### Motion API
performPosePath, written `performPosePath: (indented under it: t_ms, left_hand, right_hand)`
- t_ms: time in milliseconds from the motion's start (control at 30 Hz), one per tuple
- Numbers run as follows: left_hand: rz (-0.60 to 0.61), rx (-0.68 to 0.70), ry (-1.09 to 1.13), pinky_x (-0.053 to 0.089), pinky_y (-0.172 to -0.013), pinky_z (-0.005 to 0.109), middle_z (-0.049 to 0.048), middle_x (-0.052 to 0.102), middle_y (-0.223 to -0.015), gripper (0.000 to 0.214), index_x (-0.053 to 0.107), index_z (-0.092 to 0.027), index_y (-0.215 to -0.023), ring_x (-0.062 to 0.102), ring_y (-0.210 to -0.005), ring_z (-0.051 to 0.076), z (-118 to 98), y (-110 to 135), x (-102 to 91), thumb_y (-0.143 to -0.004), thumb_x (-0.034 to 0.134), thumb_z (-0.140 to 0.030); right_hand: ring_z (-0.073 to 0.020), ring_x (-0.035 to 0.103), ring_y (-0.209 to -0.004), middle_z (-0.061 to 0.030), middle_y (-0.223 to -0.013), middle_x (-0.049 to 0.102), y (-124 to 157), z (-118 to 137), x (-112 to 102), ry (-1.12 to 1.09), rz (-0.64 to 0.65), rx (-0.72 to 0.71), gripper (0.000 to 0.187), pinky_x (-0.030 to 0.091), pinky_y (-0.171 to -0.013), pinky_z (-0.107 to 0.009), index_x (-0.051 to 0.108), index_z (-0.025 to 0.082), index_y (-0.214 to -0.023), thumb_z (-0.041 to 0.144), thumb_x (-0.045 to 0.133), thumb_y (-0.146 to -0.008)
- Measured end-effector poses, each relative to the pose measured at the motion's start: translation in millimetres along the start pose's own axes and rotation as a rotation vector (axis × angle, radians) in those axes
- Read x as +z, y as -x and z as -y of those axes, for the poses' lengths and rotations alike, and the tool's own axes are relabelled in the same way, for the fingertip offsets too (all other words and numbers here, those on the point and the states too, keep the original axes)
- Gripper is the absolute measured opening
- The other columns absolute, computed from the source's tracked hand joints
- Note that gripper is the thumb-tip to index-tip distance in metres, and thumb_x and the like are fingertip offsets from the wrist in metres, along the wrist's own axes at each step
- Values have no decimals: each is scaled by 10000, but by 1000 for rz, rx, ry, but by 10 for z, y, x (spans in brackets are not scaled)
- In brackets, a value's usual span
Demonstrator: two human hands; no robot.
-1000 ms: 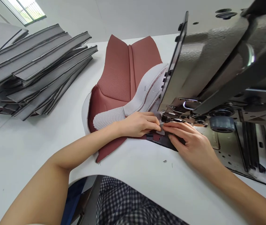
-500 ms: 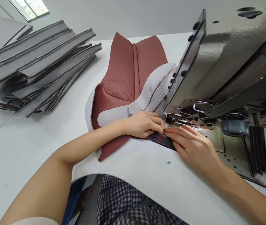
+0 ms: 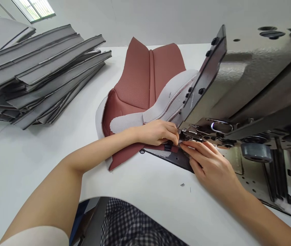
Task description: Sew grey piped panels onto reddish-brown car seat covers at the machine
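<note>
The cover [image 3: 135, 87] lies on the white table [image 3: 145, 184], mostly to the far side of the left hand [image 3: 158, 132], with its near right part running in under the sewing machine [image 3: 240, 75]. The left hand reaches across its near part, fingers bent and bunched, tips on the material close to the presser foot [image 3: 183, 135]; whether they pinch it cannot be told. The right hand [image 3: 210, 162] comes in from the right, fingers nearly straight and close together, tips just beside the left ones; its grip cannot be told either. The cover is reddish brown, finely perforated in the middle, with a raised seam toward the far edge, a turned-up left side and a pale grey textured flap [image 3: 158, 102] lying over it. A dark plate [image 3: 177, 160] shows on the near side of the fingertips. White tabletop separates the cover from the stack of grey panels [image 3: 53, 71] at far left, and stretches between the hands and the curved near edge, bearing small scraps [image 3: 182, 185].
</note>
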State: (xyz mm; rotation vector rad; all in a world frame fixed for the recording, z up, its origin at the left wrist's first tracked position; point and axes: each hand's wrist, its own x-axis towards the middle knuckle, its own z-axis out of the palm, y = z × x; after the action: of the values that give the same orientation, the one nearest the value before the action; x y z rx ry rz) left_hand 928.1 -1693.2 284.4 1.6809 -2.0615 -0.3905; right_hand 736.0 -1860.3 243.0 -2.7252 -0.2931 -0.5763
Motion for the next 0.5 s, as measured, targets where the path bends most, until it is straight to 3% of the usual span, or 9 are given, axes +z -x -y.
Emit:
performPosePath:
  t_ms: [267,500]
  left_hand:
    - [-17,25,-85,492,-886,321,67,738,-985,381,765,-218,-988,616,-1023,212,241,-107,-30,-875,462,-16]
    - [-43,7,-105,494,-870,311,62,735,-951,360,760,-225,-996,614,-991,208,291,-111,-8,-890,470,-40]
  right_hand:
    - [-202,636,-1043,-43,-1199,677,21,13,25,10,-55,4,346,496,-978,-345,687,206,-1186,93,479,-934]
    - [-203,640,-1010,-43,-1169,680,27,2,36,6,-38,20,345,510,-954,-348,682,217,-1194,97,491,-933]
